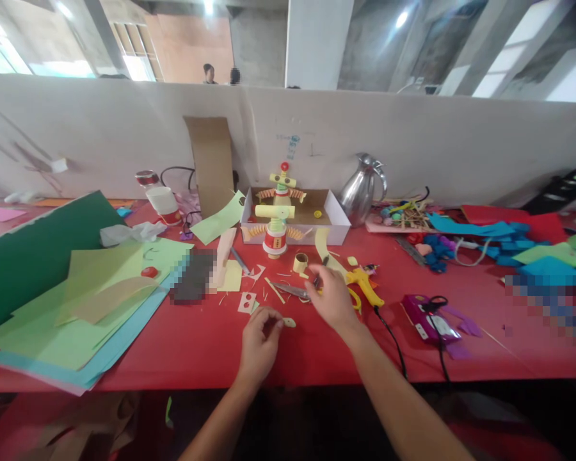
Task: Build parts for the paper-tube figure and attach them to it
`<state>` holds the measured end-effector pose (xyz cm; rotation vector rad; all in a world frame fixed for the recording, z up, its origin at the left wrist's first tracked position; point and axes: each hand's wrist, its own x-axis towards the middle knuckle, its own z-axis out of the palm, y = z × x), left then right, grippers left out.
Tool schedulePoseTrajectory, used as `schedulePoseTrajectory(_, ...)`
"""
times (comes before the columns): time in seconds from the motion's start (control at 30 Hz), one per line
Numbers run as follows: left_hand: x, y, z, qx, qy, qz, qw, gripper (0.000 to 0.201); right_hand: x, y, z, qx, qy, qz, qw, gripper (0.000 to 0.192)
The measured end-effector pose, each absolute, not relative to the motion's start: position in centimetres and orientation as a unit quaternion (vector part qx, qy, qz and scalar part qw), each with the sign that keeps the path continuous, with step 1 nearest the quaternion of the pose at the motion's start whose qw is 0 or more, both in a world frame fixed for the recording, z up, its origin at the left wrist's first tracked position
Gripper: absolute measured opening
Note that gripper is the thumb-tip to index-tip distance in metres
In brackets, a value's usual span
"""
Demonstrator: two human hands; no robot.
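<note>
My left hand (260, 336) is closed in a pinch on a small pale-yellow paper piece (290, 322), low over the red table. My right hand (333, 299) has its fingers curled around a dark pen-like stick (325, 262), mostly covered by the hand. Beneath it lie scissors (292, 291) with yellow handles, blades pointing left. A yellow glue gun (366, 287) rests right of this hand. A short paper ring (300, 262) stands just beyond. Farther back, a paper-cup figure (275, 240) with folded paper arms stands upright before a similar figure (283, 181).
A white box (297, 234) and a steel jug (362, 189) stand at the back. Coloured paper sheets (120, 288) spread leftward beside a green board (43, 269). A purple box (428, 320) with a black cord lies right. Paper scraps (247, 302) litter the middle.
</note>
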<state>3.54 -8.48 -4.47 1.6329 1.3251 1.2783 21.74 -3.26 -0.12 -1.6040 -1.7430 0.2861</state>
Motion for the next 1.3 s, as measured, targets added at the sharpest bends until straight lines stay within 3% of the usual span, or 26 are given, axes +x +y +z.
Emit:
schedulePoseTrajectory(0.07,3.5,-8.5,-4.6,0.625,0.508,0.490,0.332,0.008,21.3,0.2,0.2,-0.646,-0.665,0.095,0.364,0.029)
schedulePoseTrajectory(0.17,3.4,-8.4,-4.7,0.622,0.513,0.492,0.328,0.008,20.7,3.1,0.5,-0.651,-0.659,0.099,0.363,0.028)
schedulePoseTrajectory(0.33,3.5,-8.4,-4.4,0.610,0.511,0.502,0.338,0.009,20.2,2.2,0.1,-0.612,-0.676,0.107,0.396,0.033)
schedulePoseTrajectory(0.5,3.6,-8.5,-4.1,0.612,0.507,0.503,0.339,0.009,20.2,2.3,-1.1,-0.633,-0.679,0.109,0.355,0.031)
schedulePoseTrajectory(0.63,3.7,-8.6,-4.0,0.612,0.507,0.504,0.339,0.009,20.5,1.5,-0.8,-0.634,-0.683,0.093,0.351,0.044)
schedulePoseTrajectory(0.8,3.6,-8.8,-3.8,0.619,0.500,0.497,0.347,0.008,20.4,-4.1,-0.9,-0.581,-0.715,0.112,0.373,0.019)
schedulePoseTrajectory(1.0,3.6,-8.8,-3.8,0.612,0.502,0.502,0.348,0.008,19.8,-9.5,-3.7,-0.561,-0.665,0.282,0.405,0.020)
schedulePoseTrajectory(1.3,3.5,-8.8,-4.0,0.602,0.508,0.509,0.346,0.009,19.8,-9.6,-4.4,-0.554,-0.647,0.326,0.411,0.016)
